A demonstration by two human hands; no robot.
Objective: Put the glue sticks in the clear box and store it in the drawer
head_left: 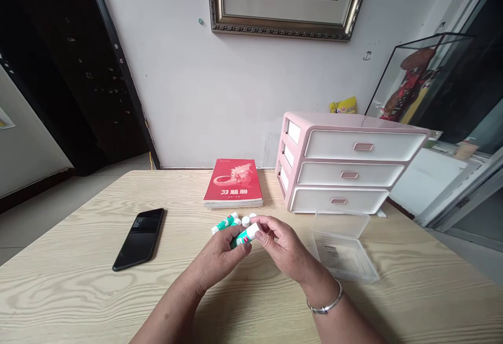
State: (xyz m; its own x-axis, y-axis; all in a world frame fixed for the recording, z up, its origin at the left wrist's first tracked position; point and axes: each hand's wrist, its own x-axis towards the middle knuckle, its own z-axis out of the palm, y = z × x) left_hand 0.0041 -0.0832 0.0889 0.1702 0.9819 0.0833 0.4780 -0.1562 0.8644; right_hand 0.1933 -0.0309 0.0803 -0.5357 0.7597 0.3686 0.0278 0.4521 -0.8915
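Between my hands is a white and green glue stick point(247, 235), tilted across them. My left hand point(220, 256) grips its lower end, and the fingertips of my right hand point(281, 242) pinch its white upper end. Just beyond my left hand, a second green and white glue stick point(225, 224) lies partly hidden by my fingers. Small white caps point(245, 221) lie on the pale wood-grain table point(78, 291) next to it. One more cap point(252, 216) sits slightly farther back. A silver bangle point(325, 299) circles my right wrist.
A black smartphone point(139, 239) lies face up to the left. Behind my hands are a red book point(233, 182) and a pink-and-white three-drawer organizer point(338, 168). A transparent plastic box with its lid open point(341, 247) stands to the right. The table's far edge meets the wall.
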